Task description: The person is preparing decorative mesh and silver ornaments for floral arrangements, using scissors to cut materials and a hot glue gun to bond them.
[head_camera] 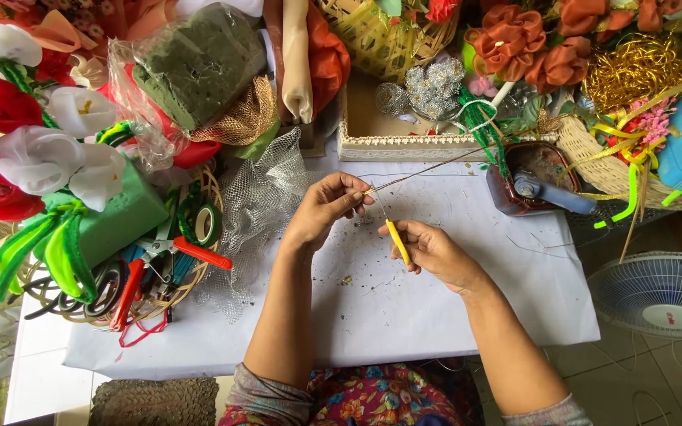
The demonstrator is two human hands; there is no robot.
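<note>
A: What does my left hand (327, 207) hold?

B: Its thumb and fingertips are pinched narrowly on a thin wire (428, 169), which runs off toward two o'clock over the white cloth (372, 308) and ends near the brown pot (532, 175).

A: And my right hand (434, 252)?

B: It lies at four o'clock of the left hand, near but apart. The fingers are curled around a yellow-handled tool (397, 241); the handle shows between thumb and fingers, and a fine metal tip points to eleven o'clock, toward the left fingertips. I cannot tell whether the tip touches the wire.

A: What surrounds the hands?

B: At nine o'clock, a shallow basket (199, 276) with red-handled scissors (169, 256) and a roll of green tape (205, 225); silver mesh (266, 201) lies between it and the left hand. At ten o'clock, red and white fabric flowers (33, 150) and a wrapped block of green foam (199, 67). At twelve o'clock, a lace-edged tray (404, 148). At one o'clock, orange fabric flowers (530, 43). At four o'clock, on the floor, a white fan (661, 296).
</note>
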